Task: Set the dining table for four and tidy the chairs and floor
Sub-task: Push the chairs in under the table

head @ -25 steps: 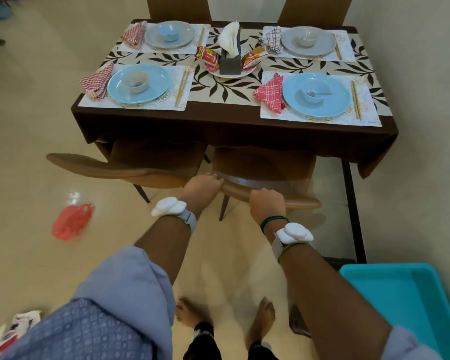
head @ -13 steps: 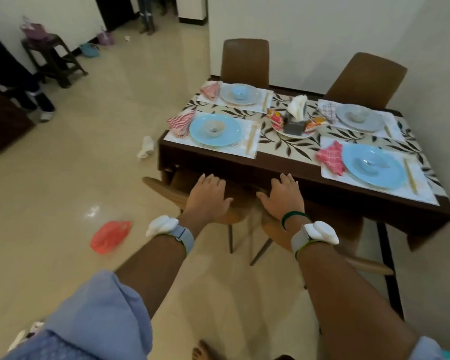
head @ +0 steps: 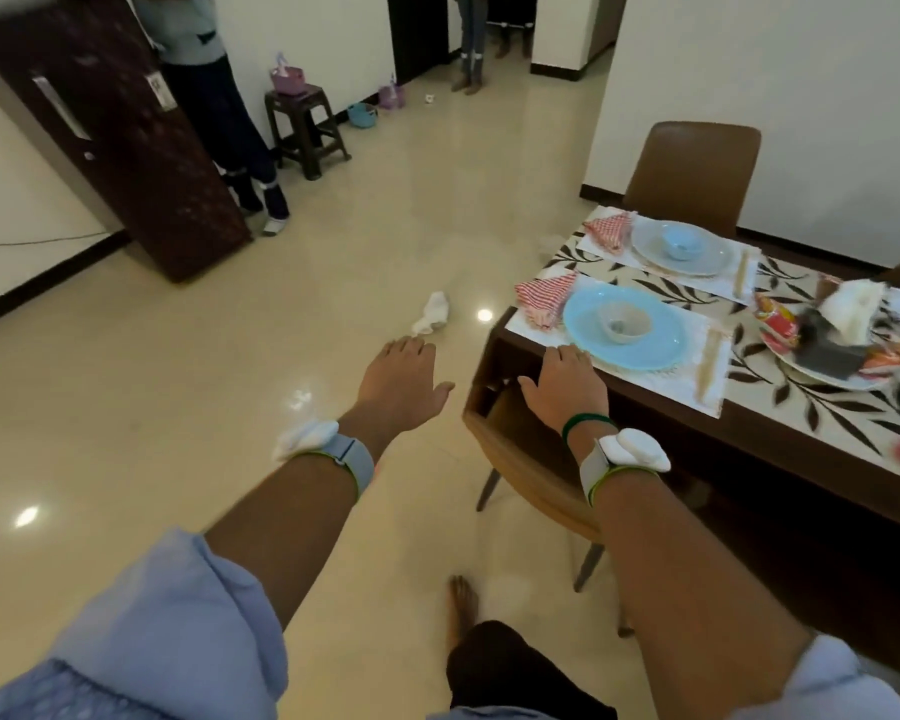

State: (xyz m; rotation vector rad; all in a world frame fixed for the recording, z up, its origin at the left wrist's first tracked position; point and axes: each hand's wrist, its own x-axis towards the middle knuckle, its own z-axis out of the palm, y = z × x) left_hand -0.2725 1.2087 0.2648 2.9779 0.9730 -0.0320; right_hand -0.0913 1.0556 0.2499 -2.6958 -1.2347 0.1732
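Note:
The dining table (head: 661, 407) stands at the right, laid with a blue plate (head: 661, 345) holding a small bowl, a grey plate (head: 707, 254) with a blue bowl, red checked napkins (head: 544, 298) and chopsticks (head: 710, 356). A brown chair (head: 520, 459) is tucked under the near side. My right hand (head: 567, 381) hovers open over the chair's back, at the table's corner. My left hand (head: 398, 381) is open in the air above the floor, holding nothing. A crumpled white cloth (head: 432, 314) lies on the floor beyond my left hand.
Another brown chair (head: 692, 174) stands at the far side by the wall. A dark cabinet (head: 115, 132), a stool (head: 307, 127) and two standing people are at the back left. A tray with snacks and a tissue holder (head: 832, 335) sits mid-table. Glossy tiled floor spreads left.
My hands let go of the chair back and now float open. My view has swung left, away from the table and towards the open floor and the white cloth.

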